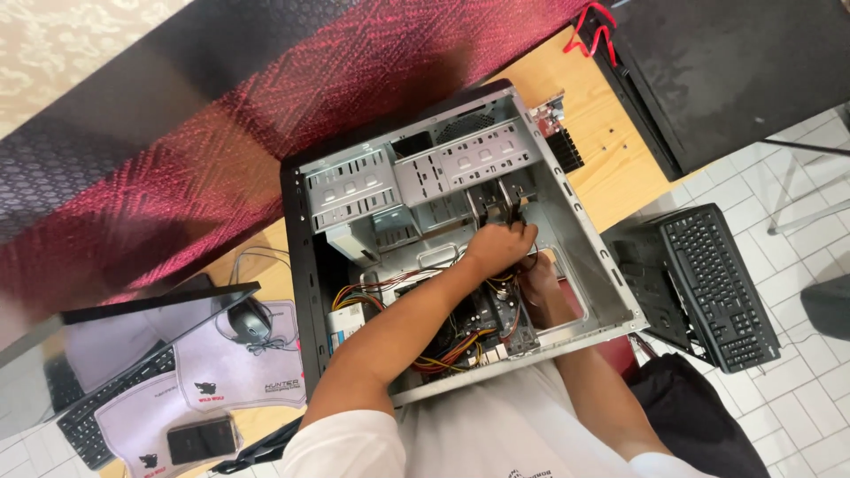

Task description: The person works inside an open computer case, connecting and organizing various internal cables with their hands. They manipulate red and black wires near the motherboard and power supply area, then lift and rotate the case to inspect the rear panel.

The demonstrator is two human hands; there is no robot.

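White shirt fills the bottom edge, both bare arms reaching up from it into an open computer case (584,265) lying on its side at the middle of the wooden desk (611,168). Left hand (498,248) sits deep in the case, fingers curled together around a black cable plug (512,212) just below the drive cage (425,177); grip looks closed on it, though the fingertips are partly hidden. Right hand (540,279) is lower and mostly covered by the left forearm; cannot tell whether its fingers are apart or closed. Bundle of coloured wires (443,350) runs from the near end of the case toward both hands, over the motherboard (496,319). Judgement: work in hand is handling a connector inside the chassis, near the drive bays; any next move would call for a steady pull or push along the plug's axis, keeping the loose wires away from the cage edges. Mouse (251,320) on a printed mat and a phone (203,440) lie toward the desk's left corner; a black keyboard (717,283) rests off the right edge.
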